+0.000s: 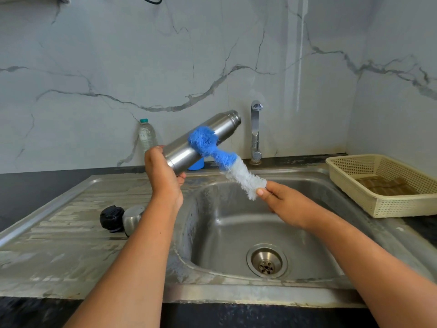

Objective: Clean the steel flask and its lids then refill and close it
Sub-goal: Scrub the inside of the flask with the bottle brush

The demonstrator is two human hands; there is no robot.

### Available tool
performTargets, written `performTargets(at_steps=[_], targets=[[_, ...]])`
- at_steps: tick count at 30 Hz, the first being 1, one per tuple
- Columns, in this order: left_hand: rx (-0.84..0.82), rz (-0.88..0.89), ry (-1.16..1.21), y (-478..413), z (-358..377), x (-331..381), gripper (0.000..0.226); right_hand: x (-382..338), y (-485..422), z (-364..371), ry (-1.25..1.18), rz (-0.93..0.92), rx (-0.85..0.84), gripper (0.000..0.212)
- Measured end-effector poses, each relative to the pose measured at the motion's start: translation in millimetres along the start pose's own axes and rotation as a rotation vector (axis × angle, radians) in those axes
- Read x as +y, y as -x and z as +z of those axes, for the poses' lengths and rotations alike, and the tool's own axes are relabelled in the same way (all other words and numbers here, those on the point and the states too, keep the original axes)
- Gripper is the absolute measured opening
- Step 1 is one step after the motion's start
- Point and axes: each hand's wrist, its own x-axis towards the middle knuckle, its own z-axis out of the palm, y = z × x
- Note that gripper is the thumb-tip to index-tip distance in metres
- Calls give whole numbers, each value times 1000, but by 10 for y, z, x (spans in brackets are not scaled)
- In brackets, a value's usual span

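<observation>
My left hand [163,176] grips the bottom end of the steel flask [224,126], which tilts with its open neck pointing up and right above the sink. My right hand [281,200] holds a blue and white bottle brush [224,159] near its white end; the blue tip bends against the flask's outer side. A black inner lid [111,218] and a steel cup lid [132,218] lie side by side on the drainboard to the left.
The steel sink basin [236,223] with its drain [267,261] lies below my hands. A tap [256,131] stands behind it. A plastic water bottle [147,136] and a blue cup [196,164] stand at the back. A cream basket [350,171] sits at the right.
</observation>
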Motion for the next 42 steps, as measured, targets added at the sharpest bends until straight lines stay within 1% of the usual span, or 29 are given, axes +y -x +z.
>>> performTargets(at_steps=[5,7,11,17,22,25,27,30,33,34,37,42], targets=[[-69,10,-41,72,89,-58,42,-40,-69,68,-44,-20,50,14],[-53,6,-38,64,82,-50,40,-48,-62,71,-52,-32,61,19],[-13,23,-28,18,0,12,40,35,-13,-30,6,5,40,14],[-72,12,-49,125,110,-63,40,40,-63,-25,-26,-14,81,11],[4,-2,-4,55,-2,49,40,173,-19,-143,-20,59,10,17],[-23,35,-36,109,27,63,40,127,-57,-112,-22,51,49,17],[-42,39,-64,184,88,34,36,66,-79,-76,-37,32,80,18],[-35,-4,-25,200,90,35,28,90,-52,-125,-25,44,92,18],[-19,-49,41,120,4,99,23,223,-25,-227,-6,90,65,30],[-24,-52,47,125,-4,112,22,245,-29,-235,-18,94,68,31],[-60,-52,31,198,69,85,21,204,-74,-181,-79,71,92,20],[-50,-61,45,197,42,120,21,285,-78,-236,-68,67,119,17]])
